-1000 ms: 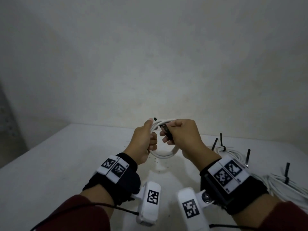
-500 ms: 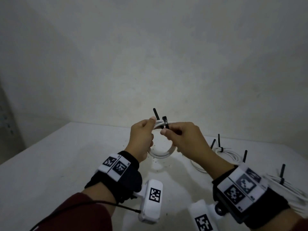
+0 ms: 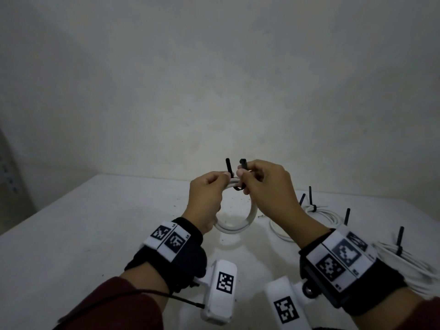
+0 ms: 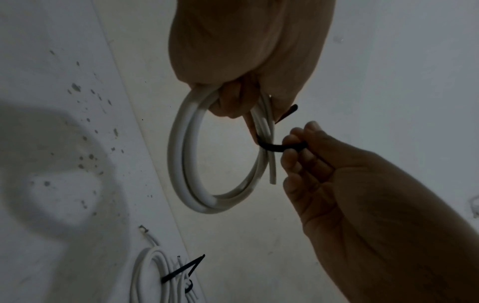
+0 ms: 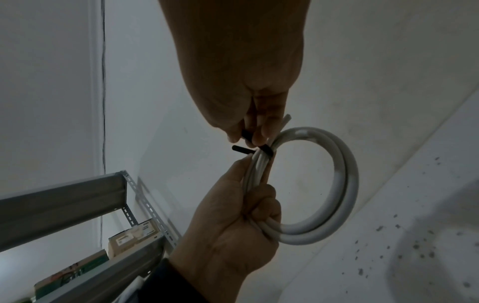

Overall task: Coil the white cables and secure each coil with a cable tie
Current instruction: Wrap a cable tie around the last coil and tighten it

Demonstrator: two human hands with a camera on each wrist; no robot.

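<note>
- Coil of white round plastic cable [image 3: 239, 225], a few turns, held up in the air above the white speckled worktop [image 3: 95, 229], clear of its surface.
- Left hand [image 3: 206, 201]: fingers curled round the upper left of the coil, bunching the turns; thumb lies along the top of the strands. Right wrist view shows the same fist [image 5: 233, 225] closed on the bundle.
- Right hand [image 3: 266, 186]: thumb and fingertips pinch a thin black plastic cable tie [image 3: 241, 177] just beside the left thumb; the other fingers are curled in.
- Tie passes under and round the bunched strands; seen from the left wrist as a black band [image 4: 279, 147] crossing the cable and running into the right fingers [image 4: 298, 143].
- Two black ends stand up above the hands in the head view: one by the left thumb, one at the right fingertips. Cannot tell whether the tie is threaded.
- One cut cable end hangs loose inside the ring, below the tie.
- To the right on the worktop: finished white coils [image 3: 316, 210] each with a black tie tail sticking up; more lie by the right wrist.
- Grey metal shelving [image 5: 77, 196] with boxes shows at left in the right wrist view.
</note>
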